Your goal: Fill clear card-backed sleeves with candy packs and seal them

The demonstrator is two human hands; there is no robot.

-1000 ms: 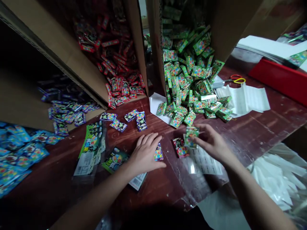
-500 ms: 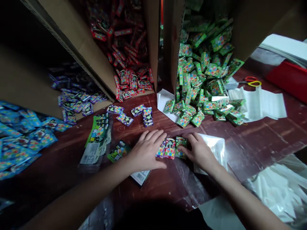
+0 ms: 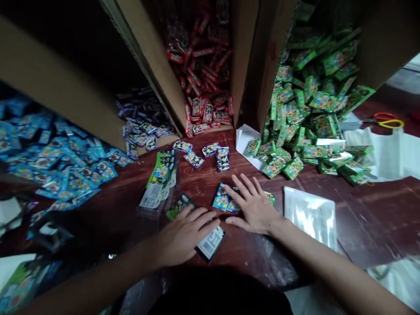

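Observation:
My right hand (image 3: pixel 254 206) lies flat, fingers spread, on a small row of coloured packets (image 3: pixel 222 201) on the dark red table (image 3: pixel 377 210). My left hand (image 3: pixel 185 234) rests with fingers stretched over a printed flat bag (image 3: pixel 210 243) lying on the table just left of the packets. A second printed flat bag (image 3: pixel 160 179) lies further left. A few purple packets (image 3: pixel 210 155) sit loose beyond my hands.
Tilted cardboard boxes spill blue packets (image 3: pixel 59 162), purple packets (image 3: pixel 144 127), red packets (image 3: pixel 205 109) and green packets (image 3: pixel 308 118) onto the table. A clear bag (image 3: pixel 311 216) lies right of my right hand. Scissors (image 3: pixel 385 120) and white sheets (image 3: pixel 390 151) sit far right.
My right hand brought a green packet down beside the others and now lies flat over the row. My left hand slid back onto the printed bag. The view swung left.

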